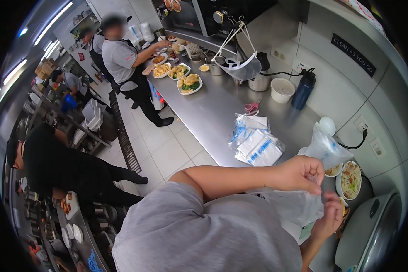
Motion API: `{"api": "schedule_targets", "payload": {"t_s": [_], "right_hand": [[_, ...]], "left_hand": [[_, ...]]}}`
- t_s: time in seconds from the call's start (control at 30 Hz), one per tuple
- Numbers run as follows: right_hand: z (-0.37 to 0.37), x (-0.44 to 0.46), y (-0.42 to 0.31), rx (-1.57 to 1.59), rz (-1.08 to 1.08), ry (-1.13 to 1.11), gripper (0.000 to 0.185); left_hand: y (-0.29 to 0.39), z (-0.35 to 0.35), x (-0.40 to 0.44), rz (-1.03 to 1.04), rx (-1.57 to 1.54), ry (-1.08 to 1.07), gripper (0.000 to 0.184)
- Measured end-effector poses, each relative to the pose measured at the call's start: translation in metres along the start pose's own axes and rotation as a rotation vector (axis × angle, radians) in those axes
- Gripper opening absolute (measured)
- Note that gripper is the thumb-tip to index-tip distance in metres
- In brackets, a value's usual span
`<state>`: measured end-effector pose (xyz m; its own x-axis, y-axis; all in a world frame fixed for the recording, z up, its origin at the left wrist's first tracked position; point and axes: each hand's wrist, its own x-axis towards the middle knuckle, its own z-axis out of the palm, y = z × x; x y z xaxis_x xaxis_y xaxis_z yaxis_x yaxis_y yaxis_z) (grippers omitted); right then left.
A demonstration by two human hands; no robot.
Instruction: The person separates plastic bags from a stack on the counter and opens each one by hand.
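Two bare hands are raised at the near right of the scene, around a translucent plastic bag (299, 204) that is held in front of the grey shirt (204, 231). The bag is crumpled; its long axis is laid roughly left to right, with the right-hand edge pointed at the gap between the hands.

The left forearm is stretched almost level toward the right, and plastic is pinched between the thumb and curled fingertips of the left hand (299, 176). The right hand (328, 221) is brought up from the near edge, its fingers bent beside the bag's edge; whether plastic is gripped there cannot be told.

Just right of the hands, a bowl of shredded food (349, 180) is set beside a large lidded cooker (369, 231). Farther off, flat plastic-wrapped packs (260, 147) are piled on the steel counter (190, 118), with pink scissors (252, 108) left beyond them.
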<state>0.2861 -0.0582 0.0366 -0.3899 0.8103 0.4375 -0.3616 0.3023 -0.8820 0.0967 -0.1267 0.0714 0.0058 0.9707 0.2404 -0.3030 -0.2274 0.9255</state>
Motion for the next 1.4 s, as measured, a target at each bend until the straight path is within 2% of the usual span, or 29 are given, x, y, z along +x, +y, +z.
{"api": "schedule_targets", "payload": {"t_s": [0.03,0.07,0.17,0.23,0.3,0.33,0.37,0.4,0.43,0.47,0.53,0.63,0.7,0.73,0.83,0.9,0.97,1.0,1.03,1.1,1.13,1.2,1.23,1.3,1.33,1.37,1.4], "right_hand": [[0.01,0.006,-0.008,0.107,-0.043,0.068,0.009],[0.014,0.012,-0.016,-0.032,-0.051,-0.051,0.01],[0.017,0.023,-0.021,-0.36,-0.008,-0.311,0.011],[0.0,0.019,-0.001,-0.493,0.13,-0.319,0.011],[0.001,0.027,-0.009,-0.253,0.043,-0.282,0.011],[-0.003,0.032,-0.01,-0.216,0.068,-0.31,0.01],[-0.007,0.035,-0.01,-0.168,0.088,-0.341,0.008],[-0.011,0.037,-0.01,-0.045,0.361,-0.369,0.009],[-0.015,0.038,-0.008,0.099,0.629,-0.383,0.01],[-0.022,0.041,-0.002,0.114,0.696,-0.525,0.011],[-0.038,0.049,0.014,0.161,0.829,-0.826,0.014],[-0.043,0.054,0.022,0.555,0.598,-0.421,0.017],[-0.041,0.08,0.019,0.603,0.46,-0.174,0.019],[-0.034,0.095,0.014,0.586,0.477,-0.099,0.017],[-0.013,0.124,0.02,0.516,0.593,0.105,0.013],[-0.02,0.128,0.065,0.427,0.726,0.193,0.012],[-0.04,0.104,0.131,0.486,0.83,0.237,0.01],[-0.043,0.086,0.16,0.393,0.869,0.235,0.012],[-0.042,0.071,0.177,0.302,0.915,0.239,0.015],[-0.035,0.072,0.167,-0.102,0.833,0.23,0.021],[-0.034,0.074,0.16,-0.308,0.786,0.216,0.025],[-0.029,0.076,0.135,-0.053,0.478,0.324,0.034],[-0.026,0.087,0.125,0.078,0.305,0.369,0.039],[-0.017,0.099,0.114,0.183,0.259,0.285,0.046],[-0.013,0.095,0.115,0.235,0.252,0.247,0.05],[-0.01,0.073,0.135,0.078,0.311,0.18,0.051],[-0.017,0.053,0.163,-0.076,0.329,0.109,0.053]], "left_hand": [[-0.002,-0.004,0.0,0.001,0.153,-0.018,0.015],[-0.004,-0.007,0.001,0.003,0.306,-0.038,0.014],[-0.014,-0.009,0.002,0.089,0.419,-0.07,0.022],[-0.011,-0.01,0.003,0.078,0.419,-0.059,0.02],[-0.007,-0.015,0.007,0.015,0.445,-0.106,0.017],[-0.006,-0.015,0.009,-0.041,0.485,-0.145,0.015],[-0.021,-0.019,0.01,-0.003,0.532,-0.162,0.013],[-0.034,-0.023,0.013,0.041,0.588,-0.174,0.012],[-0.029,-0.022,0.017,-0.001,0.441,-0.106,0.01],[-0.024,-0.022,0.02,-0.053,0.3,-0.038,0.01],[-0.032,-0.033,0.03,0.061,-0.11,-0.001,0.016],[-0.034,-0.059,0.04,-0.224,-1.017,-0.302,0.015],[-0.032,-0.073,0.058,-0.351,-1.077,-0.441,0.017],[-0.031,-0.078,0.07,-0.417,-1.103,-0.507,0.019],[0.004,-0.078,0.104,-0.512,-0.789,0.003,0.019],[-0.04,-0.097,0.103,-0.567,-0.9,0.065,0.019],[-0.124,-0.123,0.09,-0.553,-0.921,0.169,0.021],[-0.159,-0.129,0.075,-0.521,-0.89,0.245,0.023],[-0.165,-0.127,0.069,-0.557,-0.734,0.313,0.024],[-0.167,-0.119,0.065,-0.625,-0.418,0.44,0.027],[-0.166,-0.12,0.066,-0.503,-0.235,0.468,0.031],[-0.135,-0.113,0.07,-0.266,0.133,0.512,0.038],[-0.123,-0.111,0.078,-0.031,0.156,0.466,0.044],[-0.116,-0.096,0.082,0.399,0.194,0.372,0.055],[-0.13,-0.081,0.087,0.264,0.282,0.312,0.062],[-0.147,-0.074,0.077,0.107,0.369,0.288,0.069],[-0.155,-0.078,0.068,0.05,0.428,0.242,0.07]]}}
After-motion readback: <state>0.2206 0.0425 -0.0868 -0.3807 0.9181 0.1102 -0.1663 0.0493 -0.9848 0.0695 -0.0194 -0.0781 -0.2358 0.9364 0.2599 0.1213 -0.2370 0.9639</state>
